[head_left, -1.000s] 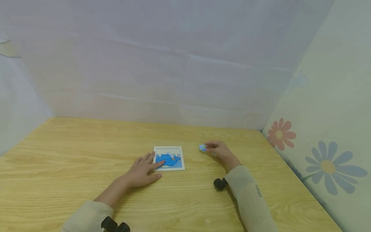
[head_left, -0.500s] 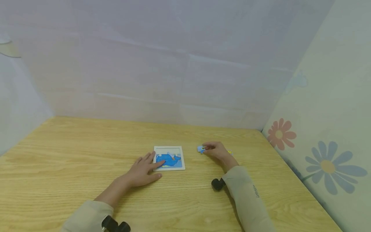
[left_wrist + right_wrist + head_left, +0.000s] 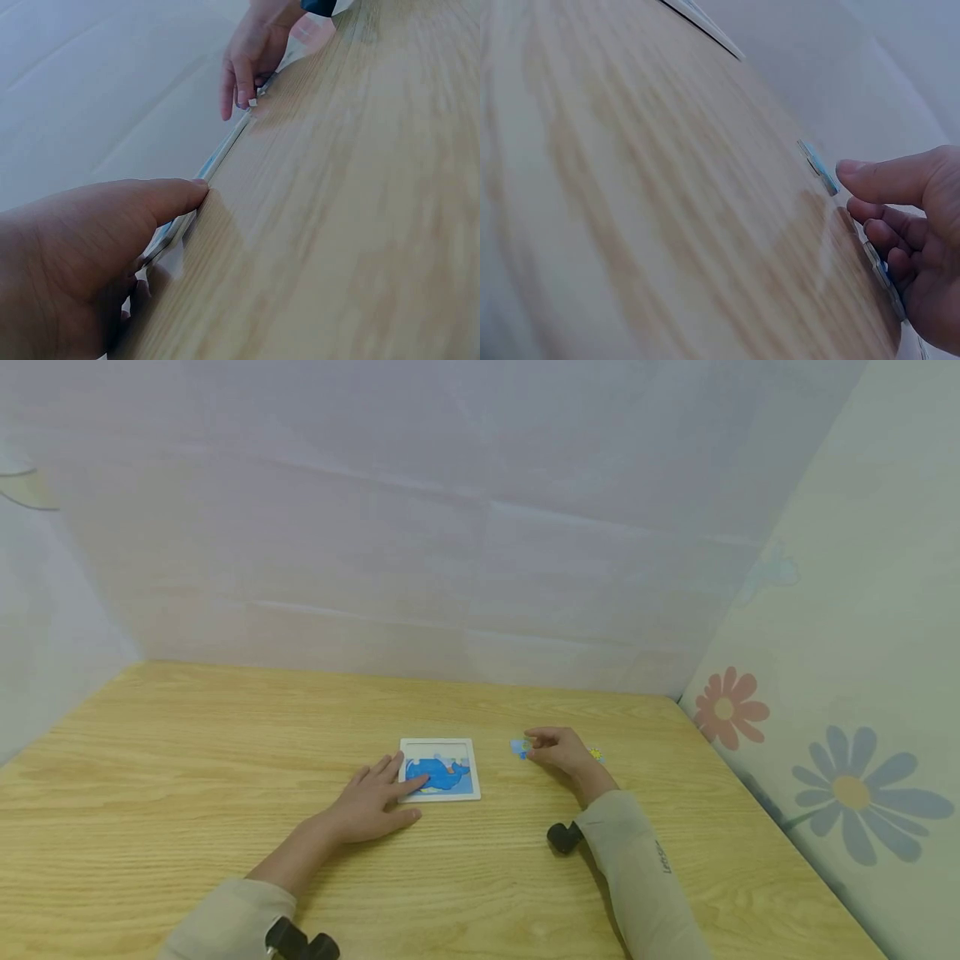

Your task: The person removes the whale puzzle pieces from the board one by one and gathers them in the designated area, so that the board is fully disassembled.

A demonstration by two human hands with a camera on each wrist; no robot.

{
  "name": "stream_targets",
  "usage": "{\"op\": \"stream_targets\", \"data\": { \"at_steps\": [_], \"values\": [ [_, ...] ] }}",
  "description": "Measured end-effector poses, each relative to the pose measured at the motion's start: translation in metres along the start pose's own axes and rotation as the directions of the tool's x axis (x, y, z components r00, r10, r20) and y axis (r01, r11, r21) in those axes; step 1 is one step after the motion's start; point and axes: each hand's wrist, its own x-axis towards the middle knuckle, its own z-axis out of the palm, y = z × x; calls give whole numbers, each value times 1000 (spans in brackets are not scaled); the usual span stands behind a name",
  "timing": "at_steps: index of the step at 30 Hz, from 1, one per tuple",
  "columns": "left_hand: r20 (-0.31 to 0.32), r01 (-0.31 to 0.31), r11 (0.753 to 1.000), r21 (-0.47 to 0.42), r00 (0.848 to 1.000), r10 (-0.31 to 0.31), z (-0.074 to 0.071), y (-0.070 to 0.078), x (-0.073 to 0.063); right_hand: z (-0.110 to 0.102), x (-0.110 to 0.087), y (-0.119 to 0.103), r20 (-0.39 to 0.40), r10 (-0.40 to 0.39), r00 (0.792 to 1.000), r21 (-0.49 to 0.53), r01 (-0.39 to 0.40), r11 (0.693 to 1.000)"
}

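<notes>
A square puzzle in a white frame (image 3: 475, 781), showing a blue whale picture (image 3: 447, 778), lies on the table. Its upper strip is pale and bare. My left hand (image 3: 367, 802) rests flat with spread fingers over the frame's left side, one fingertip on the whale. To the right, a small light-blue puzzle piece (image 3: 819, 169) lies on the wood just beyond my right thumb (image 3: 870, 176), with a narrow gap visible. My right hand (image 3: 561, 752) hovers low over it, fingers loosely bent. More puzzle pieces (image 3: 881, 274) lie under that hand, partly hidden.
A piece with a yellow sun (image 3: 596, 754) shows beside the right wrist. The wooden table (image 3: 480, 877) meets a pale cloth wall (image 3: 420, 527) at the back and a flower-printed wall (image 3: 847, 610) on the right.
My right hand has shifted slightly left and lowered the light-blue piece to the table, its fingers now loosened. The sun piece has come into sight behind it. My left hand stays put.
</notes>
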Motion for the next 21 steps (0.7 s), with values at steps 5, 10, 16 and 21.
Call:
{"op": "stream_targets", "data": {
  "at_steps": [5, 10, 16, 21],
  "values": [
    [-2, 3, 1000, -2, 1000, -3, -1, 2, 0, 0, -3, -6, 7, 3, 1000, 32, -3, 999],
    [-2, 9, 1000, 2, 1000, -9, 1, 1, 0, 0, -3, -8, 7, 33, 999, 60, -33, 998],
    [-3, 3, 1000, 6, 1000, -3, 2, 0, 1, -4, -3, -12, 35, 7, 999, 12, -7, 1000],
    [-3, 5, 1000, 1, 1000, -5, 1, 0, 0, -6, -4, -19, 48, -9, 999, -30, 11, 999]
  ]
}}
